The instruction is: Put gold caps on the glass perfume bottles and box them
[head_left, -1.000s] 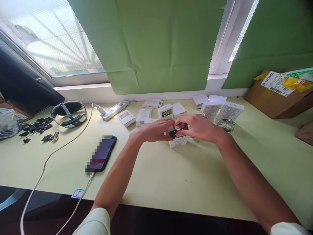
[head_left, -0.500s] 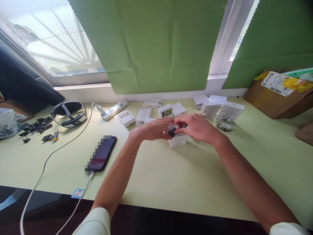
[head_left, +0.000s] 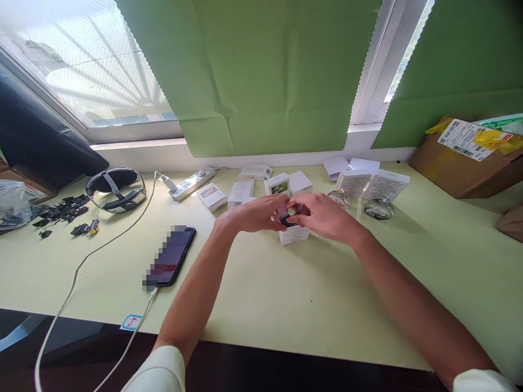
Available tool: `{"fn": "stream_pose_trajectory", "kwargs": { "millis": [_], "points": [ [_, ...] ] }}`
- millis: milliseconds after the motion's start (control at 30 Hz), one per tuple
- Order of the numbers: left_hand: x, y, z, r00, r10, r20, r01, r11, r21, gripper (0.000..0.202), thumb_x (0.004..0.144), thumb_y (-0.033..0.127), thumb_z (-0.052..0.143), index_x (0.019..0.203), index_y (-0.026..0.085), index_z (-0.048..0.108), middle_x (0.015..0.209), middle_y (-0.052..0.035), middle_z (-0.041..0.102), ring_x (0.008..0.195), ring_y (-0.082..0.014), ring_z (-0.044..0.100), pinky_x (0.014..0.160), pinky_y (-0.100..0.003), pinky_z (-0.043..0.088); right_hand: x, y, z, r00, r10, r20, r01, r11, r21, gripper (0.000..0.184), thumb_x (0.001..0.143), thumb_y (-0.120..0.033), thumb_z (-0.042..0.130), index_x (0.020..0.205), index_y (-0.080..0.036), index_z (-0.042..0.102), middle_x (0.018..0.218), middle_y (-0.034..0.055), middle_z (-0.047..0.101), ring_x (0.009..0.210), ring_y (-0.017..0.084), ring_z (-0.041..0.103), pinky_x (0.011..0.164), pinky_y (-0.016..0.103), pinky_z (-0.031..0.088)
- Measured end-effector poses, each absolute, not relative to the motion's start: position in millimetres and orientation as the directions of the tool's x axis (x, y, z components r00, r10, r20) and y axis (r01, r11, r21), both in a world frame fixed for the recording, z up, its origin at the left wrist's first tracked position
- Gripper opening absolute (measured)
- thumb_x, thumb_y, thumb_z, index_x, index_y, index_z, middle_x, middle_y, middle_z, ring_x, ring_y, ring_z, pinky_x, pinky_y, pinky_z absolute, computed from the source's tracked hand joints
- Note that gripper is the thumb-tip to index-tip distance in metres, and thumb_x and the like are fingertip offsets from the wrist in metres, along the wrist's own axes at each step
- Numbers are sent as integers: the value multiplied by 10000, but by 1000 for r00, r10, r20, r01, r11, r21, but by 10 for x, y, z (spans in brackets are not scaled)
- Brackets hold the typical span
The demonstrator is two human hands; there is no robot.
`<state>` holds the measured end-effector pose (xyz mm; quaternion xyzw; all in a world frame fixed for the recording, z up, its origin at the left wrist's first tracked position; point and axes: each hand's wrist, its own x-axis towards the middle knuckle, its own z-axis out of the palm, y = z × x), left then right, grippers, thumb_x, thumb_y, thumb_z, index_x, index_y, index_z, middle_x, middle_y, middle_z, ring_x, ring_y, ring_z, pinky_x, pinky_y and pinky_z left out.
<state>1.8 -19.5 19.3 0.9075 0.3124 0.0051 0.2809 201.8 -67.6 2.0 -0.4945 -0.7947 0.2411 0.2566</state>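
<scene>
A small white box [head_left: 295, 236] with printed lines on its front stands on the table, my two hands meeting over its top. My left hand [head_left: 261, 213] is closed around the box's upper left side. From the other side, my right hand [head_left: 324, 216] has bent fingers gripping the upper right edge. Between the fingers shows something dark [head_left: 285, 212] at the box's mouth; I cannot make out whether it is the inside or a separate piece. Just right of my right hand lies a round clear glass bottle [head_left: 339, 198], and a second glass bottle [head_left: 378, 209] stands farther right.
Several white boxes [head_left: 241, 191] lie behind my hands, and printed cards [head_left: 386, 185] stand behind the bottles. A phone [head_left: 174, 256] with a white cable lies left, near a power strip [head_left: 192, 184] and a headset [head_left: 116, 190]. A cardboard box [head_left: 466, 169] stands right.
The white box and both hands have shifted slightly left. The glass bottle beside my right hand now shows more fully.
</scene>
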Motion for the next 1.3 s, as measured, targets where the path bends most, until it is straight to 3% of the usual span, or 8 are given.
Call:
{"fn": "stream_pose_trajectory", "kwargs": {
  "millis": [267,433,567,667,900,1200,1300],
  "points": [
    [-20,-175,185,803,576,-150,568,-665,485,380,848,312,598,1203,226,492,1107,-56,589,1008,-200,567,776,-287,458,2030,-653,8,-323,945,49,684,270,-677,159,855,-372,607,948,-244,595,788,-23,659,630,132,580,574,259,368],
    [-35,-174,194,788,589,-181,591,-641,490,437,840,314,611,1252,242,487,1064,-47,598,993,-201,574,799,-296,461,2038,-657,-17,-347,929,130,722,353,-596,179,852,-369,617,976,-242,596,1085,32,563,774,143,588,648,271,412],
    [-36,-169,179,801,578,-153,566,-650,507,415,842,313,613,1235,249,499,1083,-45,597,1011,-195,567,814,-290,466,2053,-601,-56,-398,911,104,730,383,-566,176,836,-353,644,972,-245,615,946,15,556,798,165,567,653,274,400],
    [-35,-165,175,802,577,-156,565,-646,513,362,843,329,614,1177,231,514,1076,-50,603,999,-195,576,804,-289,471,2040,-577,-81,-403,909,107,728,389,-564,191,834,-349,651,999,-253,639,954,13,552,792,158,564,650,269,392],
    [-41,-186,208,750,622,-223,636,-588,499,507,848,355,613,1318,251,453,1191,-76,562,962,-188,615,780,-286,476,2077,-556,-59,-334,941,62,701,292,-651,389,903,-589,479,907,-261,688,968,25,556,792,164,558,652,283,396],
    [-62,-149,157,777,593,-212,600,-594,536,504,858,352,604,1336,284,459,1227,-65,557,1045,-193,574,819,-284,475,2025,-531,-205,-230,971,62,711,211,-670,365,826,-595,558,896,-256,442,1104,44,458,1085,217,502,816,325,463],
    [-64,-150,165,775,593,-217,606,-599,524,511,863,357,599,1347,283,451,1232,-72,553,1033,-192,578,817,-286,471,2002,-538,-204,-201,979,43,731,180,-658,355,831,-564,551,907,-256,391,1108,43,438,982,203,528,765,323,469]
  ]
}}
